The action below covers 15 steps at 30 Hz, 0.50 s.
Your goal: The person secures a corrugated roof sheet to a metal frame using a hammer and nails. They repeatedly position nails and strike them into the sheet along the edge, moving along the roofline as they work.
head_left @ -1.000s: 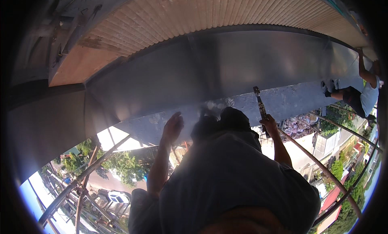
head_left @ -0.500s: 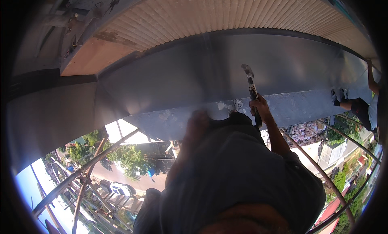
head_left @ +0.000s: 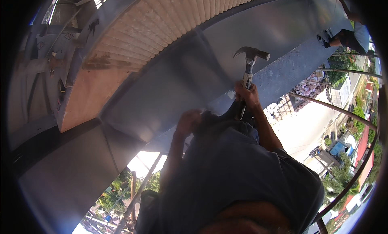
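Grey metal forms the head of a claw hammer with a dark, worn, pale-patched handle (head_left: pixel 247 77), held by the right hand (head_left: pixel 247 95). Its fingers are closed round the handle below the pale patch, and the lower end sticks out beneath the fist. The hammer stands nearly upright in the view, head uppermost, the curved claw to the left and the blunt striking face to the right. Behind its head spreads a broad, smooth, dull-grey sheet panel (head_left: pixel 169 86); whether the 2 touch, I cannot tell.

The left hand (head_left: pixel 189 121) is blurred, near the front of the person's dark, loose cloth shirt (head_left: pixel 242 169); I cannot tell whether it holds anything or how far its fingers are spread.

Above the panel runs a cream, ribbed, corrugated surface (head_left: pixel 173 22), ending at the left in a flat, pinkish-tan board (head_left: pixel 93 90). Along the panel's lower right edge lies a rough, blue-grey ledge (head_left: pixel 289 66). At the far upper right, 1 co-worker in a pale top and dark shorts (head_left: pixel 351 40) has both feet at that ledge and 1 arm raised. Below, a long, thin, brown pole (head_left: pixel 333 107) slants past sunlit ground, green trees (head_left: pixel 339 179) and a red roof (head_left: pixel 365 165).
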{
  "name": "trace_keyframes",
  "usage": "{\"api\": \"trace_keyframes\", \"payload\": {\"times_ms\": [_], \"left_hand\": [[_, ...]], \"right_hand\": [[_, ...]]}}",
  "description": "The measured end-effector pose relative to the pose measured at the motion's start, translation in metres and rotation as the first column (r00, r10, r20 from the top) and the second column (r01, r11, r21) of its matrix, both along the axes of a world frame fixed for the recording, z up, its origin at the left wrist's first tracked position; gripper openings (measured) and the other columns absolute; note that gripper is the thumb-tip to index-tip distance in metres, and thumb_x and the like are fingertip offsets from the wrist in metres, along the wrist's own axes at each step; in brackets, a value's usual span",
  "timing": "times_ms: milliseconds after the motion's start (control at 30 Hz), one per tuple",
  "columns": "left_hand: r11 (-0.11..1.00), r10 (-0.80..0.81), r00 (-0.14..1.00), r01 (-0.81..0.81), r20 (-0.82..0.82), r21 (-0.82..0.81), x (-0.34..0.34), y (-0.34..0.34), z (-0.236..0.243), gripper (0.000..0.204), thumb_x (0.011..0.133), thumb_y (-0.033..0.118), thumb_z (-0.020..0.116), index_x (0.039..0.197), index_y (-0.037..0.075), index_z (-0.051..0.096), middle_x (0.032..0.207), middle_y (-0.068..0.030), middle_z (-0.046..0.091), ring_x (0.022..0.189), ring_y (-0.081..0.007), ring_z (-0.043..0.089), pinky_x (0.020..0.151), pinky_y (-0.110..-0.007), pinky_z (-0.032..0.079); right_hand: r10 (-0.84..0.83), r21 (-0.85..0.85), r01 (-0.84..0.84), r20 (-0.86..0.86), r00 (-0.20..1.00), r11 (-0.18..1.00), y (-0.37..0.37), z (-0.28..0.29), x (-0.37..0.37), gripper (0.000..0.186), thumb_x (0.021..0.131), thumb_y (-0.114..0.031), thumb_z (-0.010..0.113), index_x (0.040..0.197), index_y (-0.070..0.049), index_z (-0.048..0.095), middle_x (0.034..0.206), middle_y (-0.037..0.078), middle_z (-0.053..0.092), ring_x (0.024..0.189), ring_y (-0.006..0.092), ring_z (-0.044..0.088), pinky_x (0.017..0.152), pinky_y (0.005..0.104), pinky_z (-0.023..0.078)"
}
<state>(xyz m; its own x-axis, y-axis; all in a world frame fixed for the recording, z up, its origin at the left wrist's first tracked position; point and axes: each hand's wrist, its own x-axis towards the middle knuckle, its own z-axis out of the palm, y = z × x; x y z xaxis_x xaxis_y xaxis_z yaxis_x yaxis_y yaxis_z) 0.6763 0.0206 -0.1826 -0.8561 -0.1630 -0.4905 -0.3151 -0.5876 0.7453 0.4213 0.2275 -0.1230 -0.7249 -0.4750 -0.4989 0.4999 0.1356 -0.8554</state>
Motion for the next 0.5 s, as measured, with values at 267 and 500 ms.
{"api": "trace_keyframes", "payload": {"times_ms": [267,500], "left_hand": [[0.966,-0.003,1.0,-0.004,0.027,0.257,0.039,-0.039,0.005,0.037,0.105,0.039,0.057,0.115,0.004,0.064,0.073,0.0036,0.049,0.064,-0.0072,0.042,0.057,-0.024,0.035],[0.493,0.334,0.757,0.367,-0.561,0.789,0.0,-0.018,0.078,0.027,0.111,0.023,0.042,0.113,0.008,0.065,0.06,0.0046,0.04,0.05,-0.008,0.028,0.048,-0.024,0.028]], "right_hand": [[-0.184,-0.064,0.185,0.013,0.983,0.981,0.019,-0.001,0.067,0.016,0.078,-0.014,0.066,0.089,-0.003,0.06,0.064,0.006,0.057,0.051,0.0153,0.056,0.047,0.029,0.044],[-0.152,-0.252,0.188,0.156,0.976,0.949,0.003,0.002,0.106,0.023,0.073,-0.015,0.068,0.091,-0.003,0.059,0.076,0.011,0.062,0.059,0.0192,0.06,0.053,0.0326,0.049]]}}
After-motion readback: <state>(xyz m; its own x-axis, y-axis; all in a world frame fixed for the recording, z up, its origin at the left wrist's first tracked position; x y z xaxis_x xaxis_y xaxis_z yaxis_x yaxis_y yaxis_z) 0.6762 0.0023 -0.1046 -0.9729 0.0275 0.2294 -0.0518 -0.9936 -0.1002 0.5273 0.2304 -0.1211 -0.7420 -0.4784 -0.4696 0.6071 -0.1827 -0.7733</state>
